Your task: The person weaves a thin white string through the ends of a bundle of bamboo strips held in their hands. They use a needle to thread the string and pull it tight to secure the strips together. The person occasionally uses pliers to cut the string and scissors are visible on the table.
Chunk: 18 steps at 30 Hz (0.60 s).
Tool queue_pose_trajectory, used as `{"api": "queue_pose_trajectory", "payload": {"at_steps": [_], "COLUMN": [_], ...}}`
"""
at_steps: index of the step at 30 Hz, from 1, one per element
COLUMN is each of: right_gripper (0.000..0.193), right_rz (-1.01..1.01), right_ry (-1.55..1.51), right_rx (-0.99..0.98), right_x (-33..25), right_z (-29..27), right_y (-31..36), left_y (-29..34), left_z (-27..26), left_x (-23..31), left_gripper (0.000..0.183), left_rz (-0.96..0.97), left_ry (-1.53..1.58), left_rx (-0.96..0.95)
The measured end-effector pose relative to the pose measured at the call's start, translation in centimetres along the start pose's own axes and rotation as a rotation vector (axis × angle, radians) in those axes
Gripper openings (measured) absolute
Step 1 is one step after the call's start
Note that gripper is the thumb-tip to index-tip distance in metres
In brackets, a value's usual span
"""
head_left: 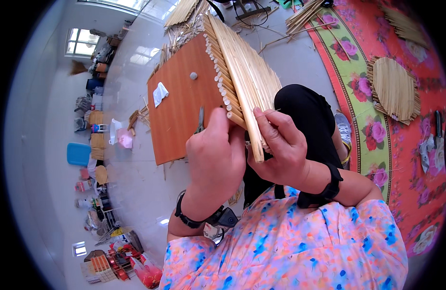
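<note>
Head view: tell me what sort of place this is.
Probably a home room or small workshop used for handcraft: stalks lined up side by side, scissors on a brown board, and a flowered mat spread out at the right.

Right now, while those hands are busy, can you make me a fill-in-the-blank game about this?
1. The stick panel's near end is between the left hand and the ____ hand.
2. The wristbands are coloured ____.
3. The red flowery rug lies on the person's ____ side.
4. The plastic tub is coloured ____.

Missing words: right; black; right; blue.
</note>
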State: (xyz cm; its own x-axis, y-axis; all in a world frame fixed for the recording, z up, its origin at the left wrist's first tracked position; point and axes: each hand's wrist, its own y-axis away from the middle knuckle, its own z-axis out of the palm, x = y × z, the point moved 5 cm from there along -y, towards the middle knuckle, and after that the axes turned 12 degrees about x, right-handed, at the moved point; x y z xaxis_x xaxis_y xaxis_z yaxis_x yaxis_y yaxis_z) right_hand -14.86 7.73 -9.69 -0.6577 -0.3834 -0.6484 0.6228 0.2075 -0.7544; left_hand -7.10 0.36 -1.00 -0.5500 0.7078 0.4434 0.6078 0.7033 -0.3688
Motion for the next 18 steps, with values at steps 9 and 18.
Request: {"api": "queue_pose_trajectory", "payload": {"at_steps": [9,18], "right_gripper": [0.061,0.058], "right_rz": [0.014,0.047], "right_ry": [0.012,-0.019], "right_rx": [-0.087,-0.181], "right_x": [-0.6,-0.8], "right_z": [0.2,-0.5], "right_y": [0.2,-0.6], "left_y": [0.4,-2.0], "left_z": [-0.1,-2.2], "left_x": [-0.8,-4.8], "left_gripper": [0.032,0.032], "left_rz": [-0.068,-0.368], "left_ry": [0.208,0.202], "left_rx": [0.079,-0.064]}}
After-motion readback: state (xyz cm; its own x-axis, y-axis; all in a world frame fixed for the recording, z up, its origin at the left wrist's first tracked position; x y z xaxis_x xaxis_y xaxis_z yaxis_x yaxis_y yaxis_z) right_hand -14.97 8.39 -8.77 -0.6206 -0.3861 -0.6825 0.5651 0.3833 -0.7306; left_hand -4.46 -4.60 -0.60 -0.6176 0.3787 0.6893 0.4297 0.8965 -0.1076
